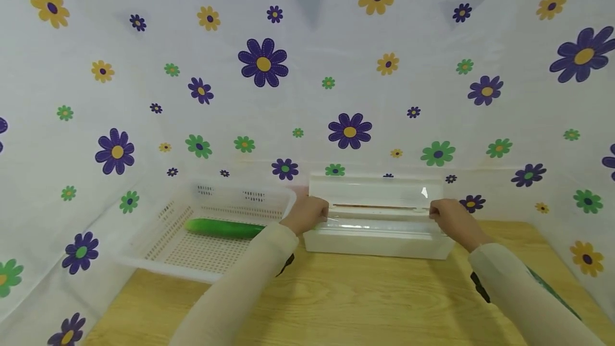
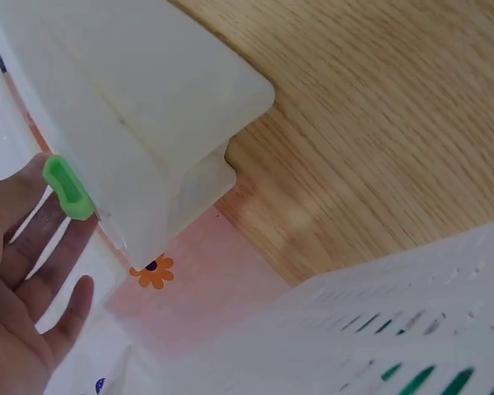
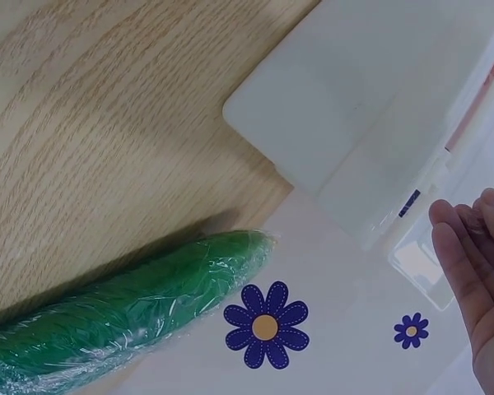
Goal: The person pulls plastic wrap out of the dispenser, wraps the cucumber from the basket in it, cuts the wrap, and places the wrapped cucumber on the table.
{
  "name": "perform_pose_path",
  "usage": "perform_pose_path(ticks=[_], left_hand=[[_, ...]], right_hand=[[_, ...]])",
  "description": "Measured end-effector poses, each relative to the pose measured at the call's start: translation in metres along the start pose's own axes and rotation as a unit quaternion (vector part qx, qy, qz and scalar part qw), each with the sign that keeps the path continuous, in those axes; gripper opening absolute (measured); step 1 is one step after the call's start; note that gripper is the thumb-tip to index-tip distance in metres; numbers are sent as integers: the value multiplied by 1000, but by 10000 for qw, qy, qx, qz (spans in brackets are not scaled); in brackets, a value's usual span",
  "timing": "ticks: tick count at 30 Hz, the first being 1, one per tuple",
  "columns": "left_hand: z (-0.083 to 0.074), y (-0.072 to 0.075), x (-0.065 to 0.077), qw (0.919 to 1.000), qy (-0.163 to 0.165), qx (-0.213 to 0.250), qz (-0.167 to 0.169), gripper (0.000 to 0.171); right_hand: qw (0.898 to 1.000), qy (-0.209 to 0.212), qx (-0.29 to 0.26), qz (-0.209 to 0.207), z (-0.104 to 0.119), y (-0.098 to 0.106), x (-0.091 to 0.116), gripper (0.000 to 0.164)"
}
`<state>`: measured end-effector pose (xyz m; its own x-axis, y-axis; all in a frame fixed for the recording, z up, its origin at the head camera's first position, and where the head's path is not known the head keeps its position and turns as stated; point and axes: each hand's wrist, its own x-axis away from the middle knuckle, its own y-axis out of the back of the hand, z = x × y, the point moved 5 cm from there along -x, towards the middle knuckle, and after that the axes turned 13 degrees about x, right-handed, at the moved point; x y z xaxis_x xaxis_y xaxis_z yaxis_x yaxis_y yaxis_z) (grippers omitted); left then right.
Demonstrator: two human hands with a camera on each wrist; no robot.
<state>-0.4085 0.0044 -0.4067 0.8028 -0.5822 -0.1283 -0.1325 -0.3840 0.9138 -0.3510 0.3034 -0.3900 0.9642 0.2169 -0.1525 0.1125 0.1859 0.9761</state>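
Observation:
A white cling film dispenser [image 1: 377,247] lies on the table with its lid [image 1: 375,191] raised. Clear cling film [image 1: 370,224] shines across its opening. At the left end my left hand [image 1: 306,213] pinches the film's edge, its fingers next to a small green plastic piece [image 2: 69,189]. My right hand [image 1: 456,222] pinches at the opposite end, thumb and fingertips together in the right wrist view; the film there is too clear to trace. A bare cucumber [image 1: 225,228] lies in a white basket [image 1: 139,261], partly behind the left forearm.
A cucumber wrapped in film [image 3: 140,309] lies to the right of the dispenser, mostly hidden by the right forearm in the head view. A flower-patterned sheet [image 1: 307,105] rises behind the wooden table [image 1: 355,303]. The basket stands close to the dispenser's left end.

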Motion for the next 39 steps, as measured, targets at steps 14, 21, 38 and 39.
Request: perform_pose_path(ticks=[14,21,38,39], left_hand=[[6,7,4,9886,1122,791,-626,9],[-1,16,5,9843,1226,354,-1223,8],[-11,45,3,9817,1120,199,-1530,9],[-12,46,3,9819,1087,172,-1539,9]], right_hand=[[9998,39,120,-181,0,4,0,12],[9994,151,66,-310,-1,9,-1,13],[9989,83,260,-377,-6,33,-7,9],[9988,108,272,-405,-6,35,-7,8]])
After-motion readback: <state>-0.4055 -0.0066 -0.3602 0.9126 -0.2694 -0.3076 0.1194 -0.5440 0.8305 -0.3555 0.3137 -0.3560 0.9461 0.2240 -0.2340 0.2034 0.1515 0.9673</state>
